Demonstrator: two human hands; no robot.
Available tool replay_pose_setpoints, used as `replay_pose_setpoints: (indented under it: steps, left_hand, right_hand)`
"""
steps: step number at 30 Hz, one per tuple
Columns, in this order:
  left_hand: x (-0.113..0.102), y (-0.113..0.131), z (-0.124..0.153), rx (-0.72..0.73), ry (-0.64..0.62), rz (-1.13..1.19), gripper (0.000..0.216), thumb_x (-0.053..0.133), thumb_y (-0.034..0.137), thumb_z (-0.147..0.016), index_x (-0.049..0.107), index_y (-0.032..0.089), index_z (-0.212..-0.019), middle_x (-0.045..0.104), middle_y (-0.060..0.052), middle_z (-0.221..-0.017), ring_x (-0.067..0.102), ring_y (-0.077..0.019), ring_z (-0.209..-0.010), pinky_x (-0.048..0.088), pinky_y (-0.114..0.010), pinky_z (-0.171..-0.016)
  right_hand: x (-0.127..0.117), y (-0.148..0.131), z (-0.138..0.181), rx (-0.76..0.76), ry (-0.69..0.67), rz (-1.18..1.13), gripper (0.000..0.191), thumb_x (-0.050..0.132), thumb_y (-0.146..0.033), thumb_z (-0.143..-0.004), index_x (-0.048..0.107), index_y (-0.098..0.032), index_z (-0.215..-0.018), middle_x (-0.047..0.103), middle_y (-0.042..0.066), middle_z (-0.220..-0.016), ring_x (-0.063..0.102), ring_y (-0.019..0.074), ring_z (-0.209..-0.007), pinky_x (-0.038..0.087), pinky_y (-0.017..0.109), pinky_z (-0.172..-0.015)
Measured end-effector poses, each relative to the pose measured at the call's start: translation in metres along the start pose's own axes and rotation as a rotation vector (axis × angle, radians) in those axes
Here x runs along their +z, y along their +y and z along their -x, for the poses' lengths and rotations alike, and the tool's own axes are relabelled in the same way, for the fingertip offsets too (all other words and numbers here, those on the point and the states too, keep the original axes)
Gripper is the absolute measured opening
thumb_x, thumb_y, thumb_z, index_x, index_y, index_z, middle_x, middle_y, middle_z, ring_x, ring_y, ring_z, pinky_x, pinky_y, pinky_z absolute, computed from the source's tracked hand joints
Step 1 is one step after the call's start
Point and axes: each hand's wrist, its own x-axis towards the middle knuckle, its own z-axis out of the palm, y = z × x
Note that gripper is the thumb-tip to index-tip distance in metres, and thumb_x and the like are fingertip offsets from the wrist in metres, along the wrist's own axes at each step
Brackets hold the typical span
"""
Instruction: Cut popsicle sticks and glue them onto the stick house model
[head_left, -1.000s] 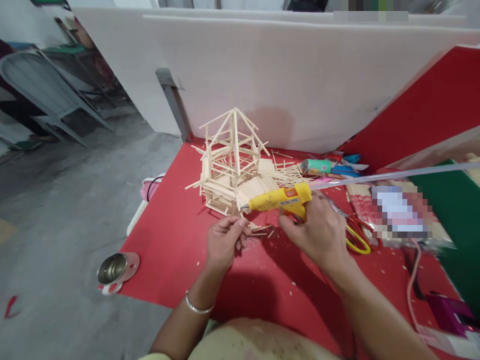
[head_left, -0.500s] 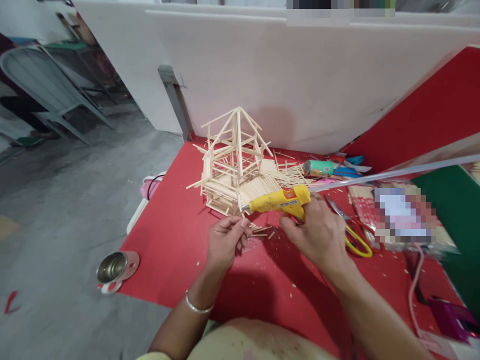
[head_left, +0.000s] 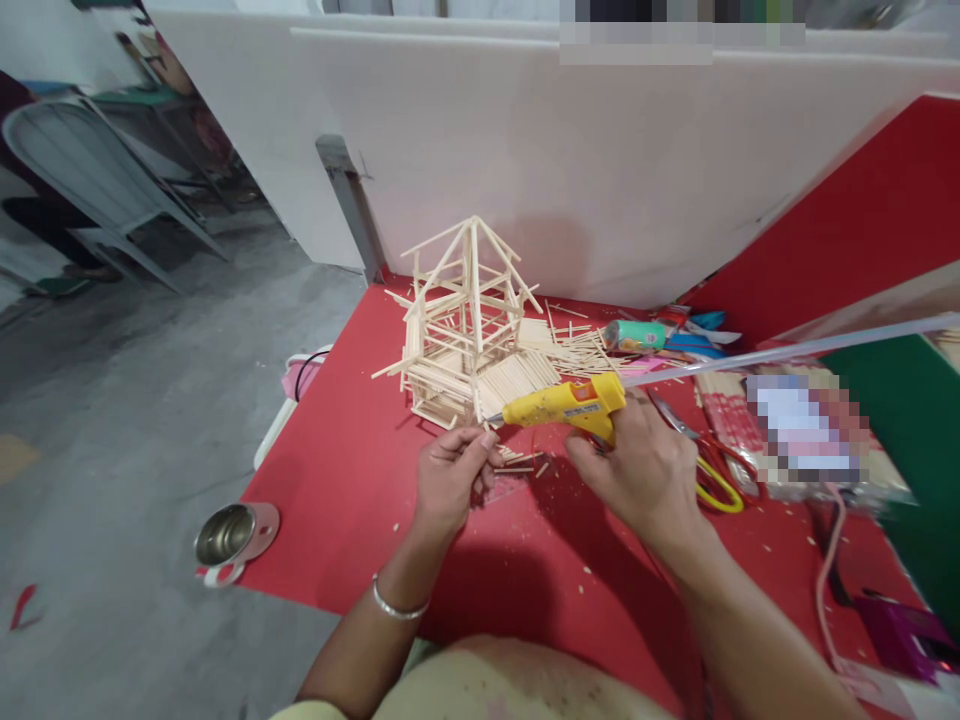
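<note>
My right hand (head_left: 645,460) is wrapped round a yellow glue gun (head_left: 562,402), its nozzle pointing left. A long clear glue stick (head_left: 787,350) runs out of the gun's back end. My left hand (head_left: 454,475) pinches a thin wooden stick (head_left: 486,428), mostly hidden by the fingers, right at the nozzle tip. Just behind the nozzle stands a small house model (head_left: 474,320) of pale wooden sticks, with an open-frame pointed roof. Whether the pinched stick touches the model, I cannot tell. Short cut sticks (head_left: 517,465) lie between my hands.
Loose sticks (head_left: 585,352) and a green bottle (head_left: 636,335) lie behind the gun. Scissors (head_left: 718,485) with yellow handles rest right of my hand. A metal-lined mug (head_left: 236,538) stands at the left edge of the red table (head_left: 322,480). A white board (head_left: 480,130) closes off the back.
The glue gun and my right hand have shifted very slightly right. My left hand keeps its pinch in nearly the same place, and the model stands as before.
</note>
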Motion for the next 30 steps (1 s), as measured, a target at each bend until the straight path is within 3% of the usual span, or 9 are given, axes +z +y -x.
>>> replay_pose_setpoints:
  steps: [8,16,30]
  left_hand:
    - [0.001,-0.001,-0.001,0.019,0.009,0.031,0.03,0.079,0.042,-0.076,0.07,0.014,-0.078,0.067,0.0,-0.059,0.047,-0.0047,-0.034,0.033,-0.014,-0.031]
    - [0.005,0.001,-0.001,0.034,0.032,0.014,0.034,0.079,0.046,-0.075,0.068,0.014,-0.072,0.065,0.001,-0.055,0.046,-0.0048,-0.033,0.034,-0.015,-0.032]
    - [0.003,0.0,-0.001,0.039,-0.024,0.058,0.029,0.077,0.043,-0.078,0.068,0.015,-0.076,0.066,0.0,-0.06,0.051,-0.0054,-0.039,0.038,-0.015,-0.036]
  right_hand:
    - [-0.002,0.003,0.003,-0.002,0.012,-0.003,0.032,0.05,-0.042,-0.085,0.06,-0.013,-0.094,0.066,0.01,-0.081,0.057,0.0195,-0.063,0.027,0.027,-0.052]
    - [0.0,0.006,0.008,-0.002,0.025,0.003,0.037,0.051,-0.041,-0.084,0.06,-0.011,-0.105,0.065,0.009,-0.079,0.057,0.0197,-0.06,0.028,0.027,-0.051]
    - [0.0,0.006,0.01,0.005,0.022,-0.019,0.035,0.052,-0.041,-0.085,0.06,-0.012,-0.103,0.066,0.009,-0.08,0.059,0.0201,-0.062,0.03,0.027,-0.051]
